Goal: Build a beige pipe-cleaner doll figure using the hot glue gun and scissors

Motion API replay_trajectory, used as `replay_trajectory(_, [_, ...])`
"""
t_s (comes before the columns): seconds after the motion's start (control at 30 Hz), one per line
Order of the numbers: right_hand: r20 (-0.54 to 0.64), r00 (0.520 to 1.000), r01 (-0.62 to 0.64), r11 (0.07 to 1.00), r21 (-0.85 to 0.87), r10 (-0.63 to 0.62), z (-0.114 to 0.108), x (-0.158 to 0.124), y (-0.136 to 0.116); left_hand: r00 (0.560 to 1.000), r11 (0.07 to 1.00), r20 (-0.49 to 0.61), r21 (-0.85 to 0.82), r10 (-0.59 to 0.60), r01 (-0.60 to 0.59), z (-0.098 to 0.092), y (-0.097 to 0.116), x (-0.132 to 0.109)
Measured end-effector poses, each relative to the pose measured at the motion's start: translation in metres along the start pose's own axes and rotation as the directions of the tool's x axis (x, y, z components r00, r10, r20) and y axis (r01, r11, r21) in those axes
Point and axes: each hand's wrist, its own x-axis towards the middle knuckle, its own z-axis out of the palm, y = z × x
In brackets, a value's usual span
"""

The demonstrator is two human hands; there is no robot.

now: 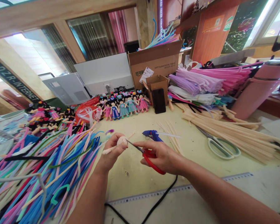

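Note:
My left hand (110,152) pinches a small cream ball (122,141) that looks wound from pipe cleaner, with a pale stem sticking out below it. In my right hand (163,154) is a pair of red-handled scissors (154,161), its blades pointing left with the tips at the ball. Whether the blades cut into the ball cannot be made out. Just beyond my right hand lies a blue glue gun (152,135) with a clear glue stick in its back. A few cream pipe cleaners (174,140) are beside it.
Loose coloured pipe cleaners (67,165) heap up on the left. Small dolls (123,107) stand at the back by a black phone (159,101). At right are green-handled scissors (222,147), cream pipe cleaner bundles (233,133) and a pink flask (259,87). A ruler (151,195) and black cord (162,199) lie in front.

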Motion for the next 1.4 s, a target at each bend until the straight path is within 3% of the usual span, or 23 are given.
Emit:
replay_trajectory(0.87, [0.028,0.999,-0.017,0.997,0.082,0.014,0.003,0.002,0.007,0.998,1.0,0.061,0.006,0.021,-0.021,-0.006,-0.003,0.003])
replay_trajectory(1.4, [0.012,1.0,-0.017,0.997,0.07,0.017,0.007,0.001,0.014,0.998,0.999,0.054,-0.014,-0.028,0.029,0.003,0.008,0.001])
